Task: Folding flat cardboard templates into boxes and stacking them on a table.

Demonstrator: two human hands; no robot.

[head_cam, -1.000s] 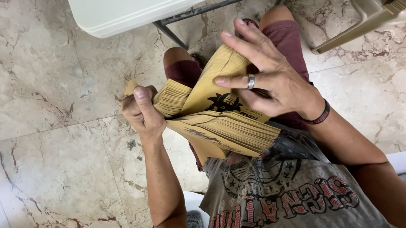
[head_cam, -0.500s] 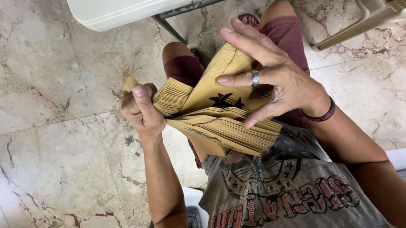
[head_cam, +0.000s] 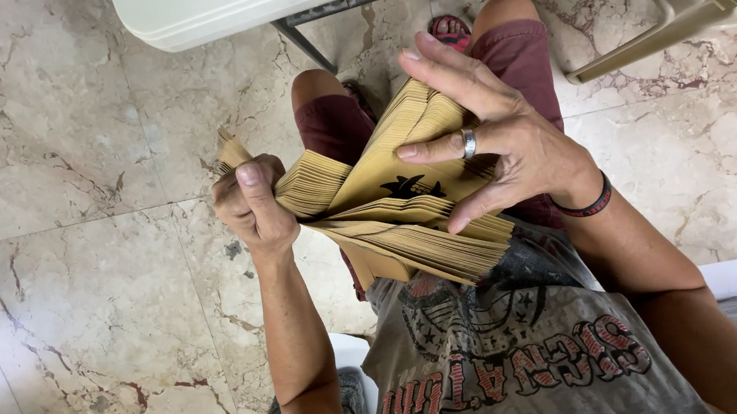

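My left hand [head_cam: 252, 206] is clenched tight around one end of a thick stack of tan paper bags [head_cam: 392, 209], thumb pressed on top. My right hand [head_cam: 499, 143] lies spread over the stack's other end, fingers fanning the bags apart above one with a black mark. The stack sits over my knees, in front of my shirt. Beyond the stack stands a white worktop [head_cam: 255, 0]; marble floor [head_cam: 76, 292] lies left of it.

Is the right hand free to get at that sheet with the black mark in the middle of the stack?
Probably yes: the right hand already rests on the fanned stack of brown paper bags, fingers beside the black mark, nothing covering it.
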